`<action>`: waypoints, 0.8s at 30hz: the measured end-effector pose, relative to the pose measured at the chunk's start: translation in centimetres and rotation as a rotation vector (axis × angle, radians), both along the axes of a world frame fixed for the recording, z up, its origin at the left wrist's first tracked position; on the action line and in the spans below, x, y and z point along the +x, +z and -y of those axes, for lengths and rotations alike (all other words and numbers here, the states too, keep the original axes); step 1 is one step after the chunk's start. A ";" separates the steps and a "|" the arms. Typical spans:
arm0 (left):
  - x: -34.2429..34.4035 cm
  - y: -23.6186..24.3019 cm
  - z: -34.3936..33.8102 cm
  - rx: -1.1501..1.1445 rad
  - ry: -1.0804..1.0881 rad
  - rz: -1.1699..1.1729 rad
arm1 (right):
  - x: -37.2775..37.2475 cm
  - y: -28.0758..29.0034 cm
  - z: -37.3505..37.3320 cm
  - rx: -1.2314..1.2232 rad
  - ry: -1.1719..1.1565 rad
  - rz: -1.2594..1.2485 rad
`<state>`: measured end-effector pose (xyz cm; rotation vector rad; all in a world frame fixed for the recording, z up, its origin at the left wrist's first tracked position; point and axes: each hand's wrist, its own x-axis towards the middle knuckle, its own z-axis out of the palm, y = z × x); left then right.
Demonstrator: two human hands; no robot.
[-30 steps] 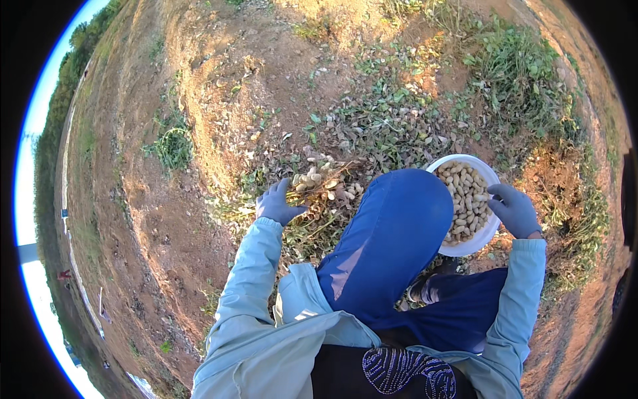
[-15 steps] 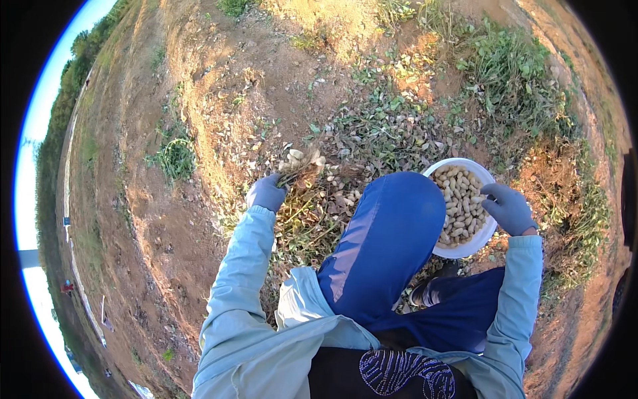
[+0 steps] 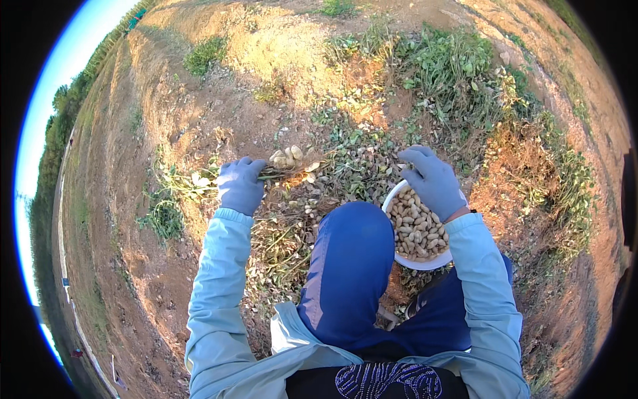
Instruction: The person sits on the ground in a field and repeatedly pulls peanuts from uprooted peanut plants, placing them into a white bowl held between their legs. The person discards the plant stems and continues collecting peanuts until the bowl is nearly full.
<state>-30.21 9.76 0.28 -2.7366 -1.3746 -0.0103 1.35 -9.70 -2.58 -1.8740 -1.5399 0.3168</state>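
Observation:
Wearing a grey glove, my left hand [image 3: 240, 185] is closed around the stems of a peanut plant [image 3: 271, 174]. Leaves of the plant stick out left of the fist, while its roots and a cluster of pale peanuts [image 3: 287, 157] point to the right. My right hand [image 3: 432, 183], gloved alike, hovers over the far rim of a white bucket [image 3: 425, 265], fingers and thumb apart with nothing seen between them. Many loose peanuts [image 3: 417, 226] lie in the bucket, partly hidden by that hand. It stands just right of my raised blue-trousered knee [image 3: 359, 246].
Dry stems and leaves [image 3: 279, 256] litter the soil left of my knee, with a few peanuts [image 3: 311, 207] among them. Fallen leaves [image 3: 362, 163] spread ahead. Green plants [image 3: 448, 63] are heaped at the far right, and more uprooted plants [image 3: 565, 179] lie farther right.
My left hand has moved farther out and leftward with the peanut plant. My right hand has gone from the bucket's right side to above its far rim, fingers now spread. The view has shifted.

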 end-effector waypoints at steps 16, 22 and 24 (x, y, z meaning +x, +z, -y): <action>20.7 10.4 0.7 0.086 -0.601 -0.004 | 3.5 1.9 -1.5 0.234 -0.306 0.173; 24.1 12.3 3.1 0.412 -0.702 0.311 | 7.0 2.7 0.6 0.417 -0.514 -0.006; 25.0 12.2 3.5 0.518 -0.644 0.403 | 8.7 2.6 1.5 0.446 -0.608 -0.047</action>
